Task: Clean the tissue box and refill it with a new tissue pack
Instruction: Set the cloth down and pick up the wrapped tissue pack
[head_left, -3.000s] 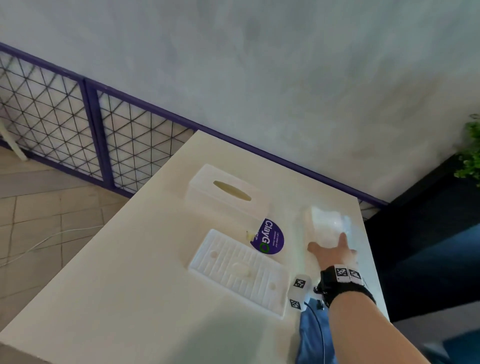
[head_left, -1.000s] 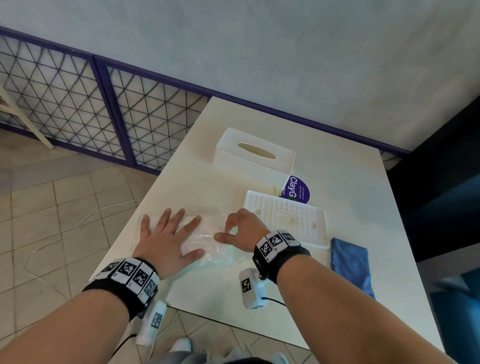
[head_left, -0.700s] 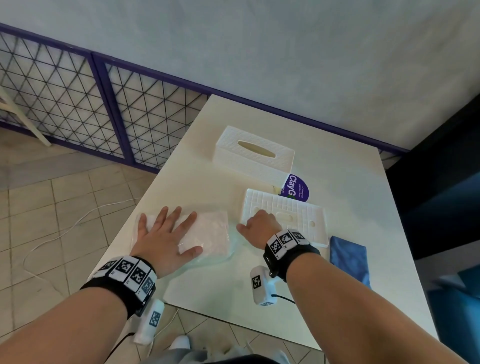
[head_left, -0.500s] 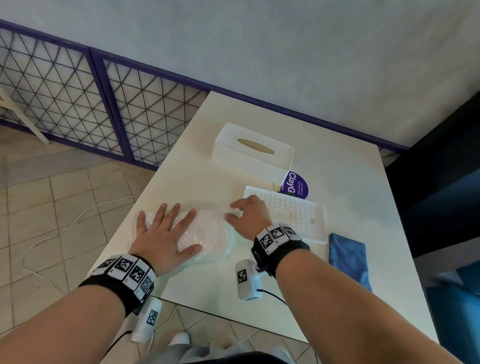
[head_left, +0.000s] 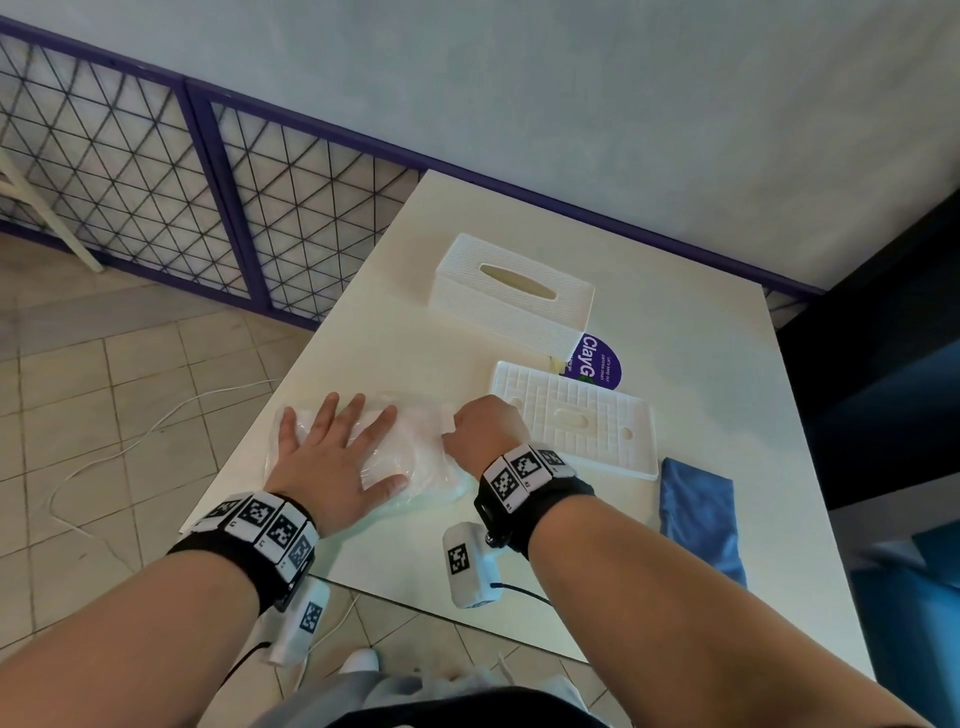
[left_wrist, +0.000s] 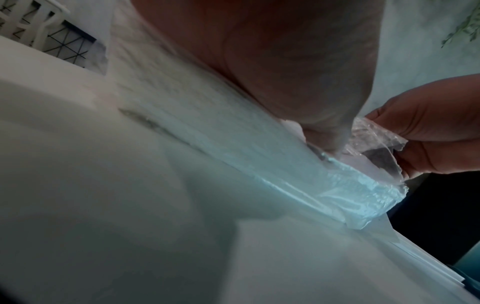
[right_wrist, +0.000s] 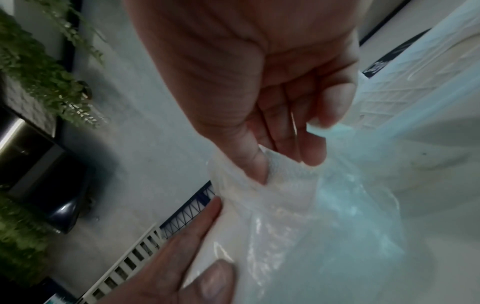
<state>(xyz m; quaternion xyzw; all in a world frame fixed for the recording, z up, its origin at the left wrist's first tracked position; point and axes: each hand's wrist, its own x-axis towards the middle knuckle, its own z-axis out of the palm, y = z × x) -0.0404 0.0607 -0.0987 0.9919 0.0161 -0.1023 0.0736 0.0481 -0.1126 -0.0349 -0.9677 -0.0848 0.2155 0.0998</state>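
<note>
Pressing flat on the pack (head_left: 410, 462), our left hand (head_left: 332, 462) keeps its fingers straight and spread, pinning the clear-wrapped tissues to the near left part of the table (head_left: 431, 358). Our right hand (head_left: 483, 431) pinches the wrapper's loose end at the pack's 3 o'clock side; the wrist views show thumb and fingers curled onto crinkled film.

At 1 o'clock from the pack lies the base (head_left: 576, 415), a white gridded plate, flat on the table and just beside our right hand. At 12 o'clock, farther back, stands the box (head_left: 511, 301), white and ribbed, its oval slot facing up.

Between box and base a purple sticker (head_left: 597, 361) reads "ClayG"; the smaller print beside it is too small to read. A blue cloth (head_left: 698, 512) lies at 3 o'clock, near the table's right edge. Both wrists wear black bands with square black-and-white markers.
</note>
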